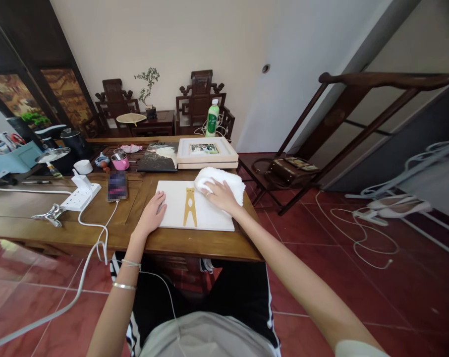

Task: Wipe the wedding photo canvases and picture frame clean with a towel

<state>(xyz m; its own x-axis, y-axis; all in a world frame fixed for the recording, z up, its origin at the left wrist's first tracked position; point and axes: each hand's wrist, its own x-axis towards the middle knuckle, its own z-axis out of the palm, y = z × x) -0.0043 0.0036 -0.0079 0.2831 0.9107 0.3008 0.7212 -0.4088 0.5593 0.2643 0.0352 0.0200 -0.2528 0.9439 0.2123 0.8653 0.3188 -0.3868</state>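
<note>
A white canvas board (pixel 176 208) with a gold tower-shaped figure (pixel 190 207) lies flat on the wooden table (pixel 98 218) in front of me. My left hand (pixel 152 212) rests on the board's left edge, fingers loosely curled and flat, holding nothing. My right hand (pixel 217 195) presses down on a folded white cloth (pixel 224 181) at the board's upper right corner, fingers spread over it.
Behind the board sit stacked framed pictures (pixel 206 152) and a dark painting (pixel 159 157). A phone (pixel 117 186), a white power strip (pixel 81 196) with cable, a pink cup (pixel 120 161) and a green bottle (pixel 211 119) are on the table. A brown bag (pixel 289 170) lies on a chair at right.
</note>
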